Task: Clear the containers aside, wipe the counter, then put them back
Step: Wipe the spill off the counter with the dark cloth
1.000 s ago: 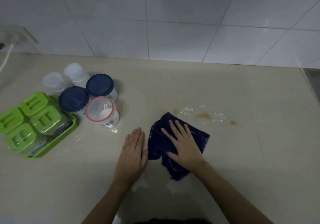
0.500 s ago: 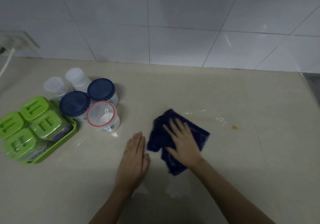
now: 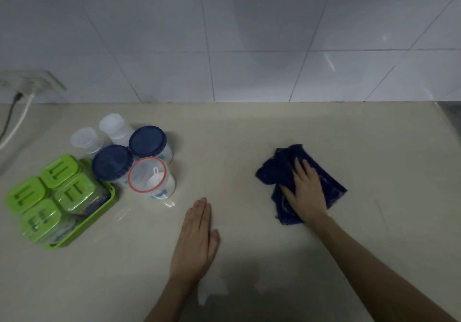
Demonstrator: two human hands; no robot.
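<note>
Head view: at the left of the beige surface (image 3: 249, 127) a green tray (image 3: 99, 212) of green-lidded boxes (image 3: 72, 192) is seen, with two blue-lidded jars (image 3: 147, 142), a red-rimmed clear jar (image 3: 149, 179) and two white-capped containers (image 3: 112, 127) grouped just behind and beside it. A wall socket (image 3: 32, 82) with cables is set at far left. Wide bare room is left between the containers and the right edge. The left hand (image 3: 197, 237) is laid flat, fingers released. The right hand (image 3: 305, 194) is pressed palm-down on the dark blue cloth (image 3: 282, 172), fingers spread, nothing gripped.
</note>
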